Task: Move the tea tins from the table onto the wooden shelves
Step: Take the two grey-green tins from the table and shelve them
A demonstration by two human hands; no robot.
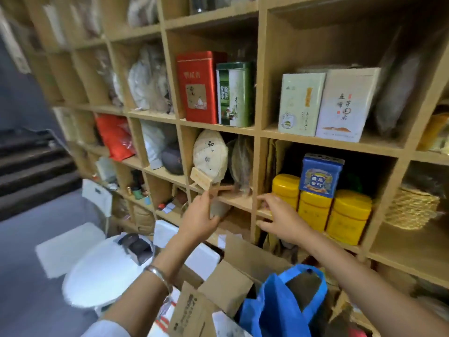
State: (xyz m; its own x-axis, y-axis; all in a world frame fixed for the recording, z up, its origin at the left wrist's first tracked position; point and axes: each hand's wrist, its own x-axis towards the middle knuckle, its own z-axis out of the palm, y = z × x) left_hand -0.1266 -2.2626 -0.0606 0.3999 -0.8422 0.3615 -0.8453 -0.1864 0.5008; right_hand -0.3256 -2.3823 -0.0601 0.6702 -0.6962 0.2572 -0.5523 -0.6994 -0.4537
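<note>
Wooden shelves (218, 128) fill the view. A red tin (198, 86) and a green tin (234, 93) stand together in one compartment. To their right stand a cream tin (300, 104) and a white tin (345, 105). One level lower, a blue tin (320, 175) sits on top of three yellow tins (314, 210). My right hand (279, 217) hovers with spread fingers at the shelf edge just left of the yellow tins and holds nothing. My left hand (199, 215) grips a small blurred grey object (217, 207) below a wooden stand (202, 181).
A wrapped tea cake (210, 154) leans on the wooden stand. Open cardboard boxes (226, 283) and a blue bag (274, 305) crowd the floor below my arms. A white round table (97, 271) stands at lower left, with stairs (31, 171) beyond. A woven basket (413, 207) fills the right compartment.
</note>
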